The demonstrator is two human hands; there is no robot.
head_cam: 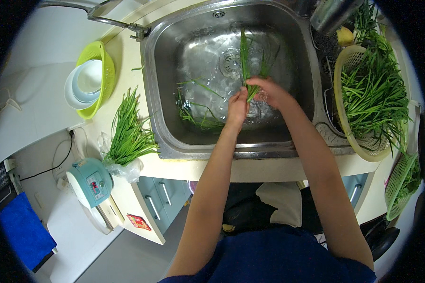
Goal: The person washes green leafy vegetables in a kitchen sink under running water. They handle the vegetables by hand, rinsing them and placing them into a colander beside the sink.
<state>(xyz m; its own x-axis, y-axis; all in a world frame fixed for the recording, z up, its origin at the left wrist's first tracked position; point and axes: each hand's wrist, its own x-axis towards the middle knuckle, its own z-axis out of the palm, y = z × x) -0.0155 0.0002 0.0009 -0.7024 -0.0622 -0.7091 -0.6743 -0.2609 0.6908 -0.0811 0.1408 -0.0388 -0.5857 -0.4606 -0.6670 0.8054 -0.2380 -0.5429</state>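
Note:
Both my hands are over the water in a stainless steel sink (166, 53), around one small bunch of long green leaves (244, 53) that look like garlic chives. My left hand (238, 107) grips the lower end of the bunch. Close beside it, my right hand (269, 91) has its fingers on the same stalks, partly wet. The leaf tips point away from me, past the round drain strainer (231, 64). Several loose chive leaves (198, 118) float at the sink's left side.
Left of the sink, a chive pile (129, 132) lies on a plastic bag (127, 169). Beyond are a green basket (108, 74) with white bowls (88, 78) and a teal rice cooker (95, 184). At right stand a chive-filled colander (345, 116) and a green basket (396, 187). A faucet (334, 16) overhangs.

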